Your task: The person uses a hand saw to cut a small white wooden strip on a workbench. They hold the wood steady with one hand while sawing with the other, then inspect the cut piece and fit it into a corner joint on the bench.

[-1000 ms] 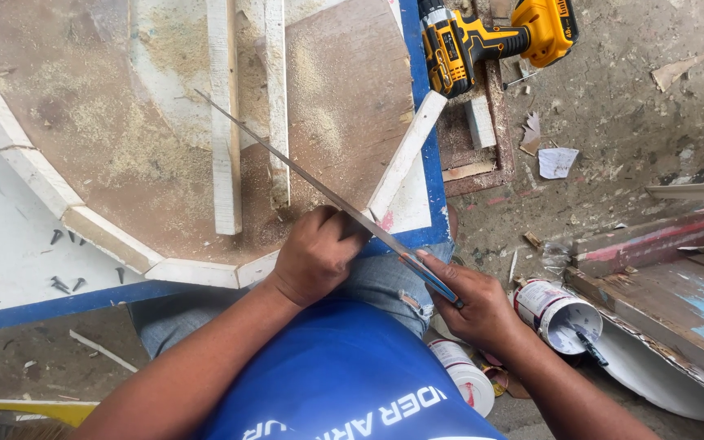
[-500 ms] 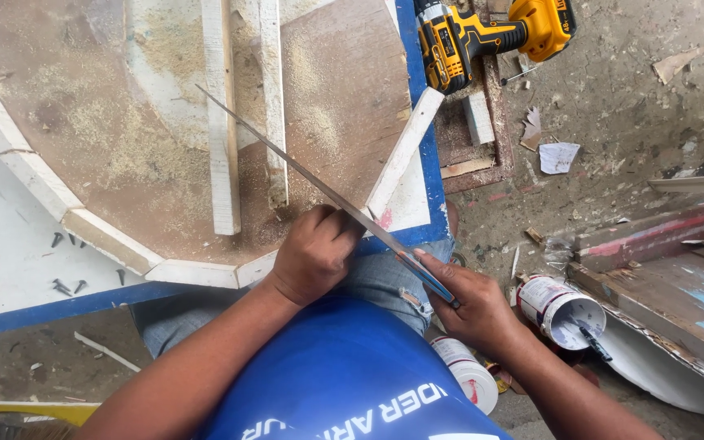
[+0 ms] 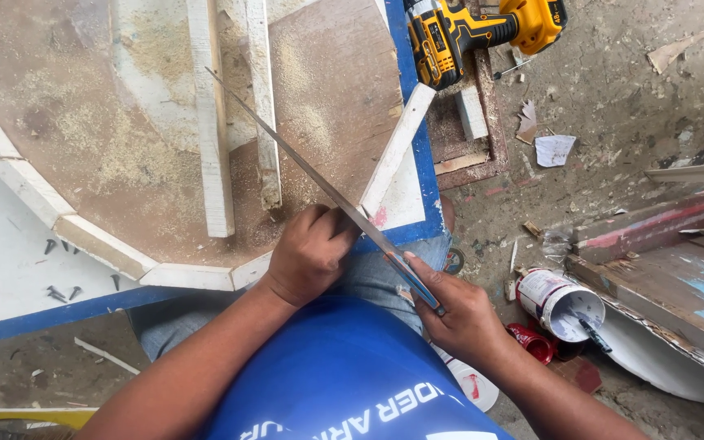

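While the right hand [image 3: 459, 314] is closed around the handle end of a hand saw [image 3: 319, 183], the long thin blade runs up and away from it, slanting across the near corner of the tabletop [image 3: 124, 122]. Just left of the saw, the left hand [image 3: 311, 251] is clenched and presses down on the tabletop's near edge, its fingers touching the lower end of a white wooden strip [image 3: 397, 148] that the blade crosses. That strip lies tilted along the blue right-hand border of the tabletop. Farther left of the saw, two more white strips [image 3: 209, 122] lie side by side, pointing away from the person, with sawdust spread around them. Left again, past the white angled edging, a few dark screws [image 3: 63, 289] lie on a pale board. Right of the saw, beyond the tabletop's far corner, a yellow and black cordless drill [image 3: 482, 33] rests on a small wooden frame on the floor. Nearer, right of the saw's handle, a white paint can [image 3: 560, 301] lies on its side beside a red lid [image 3: 531, 342] and some painted planks [image 3: 662, 236].
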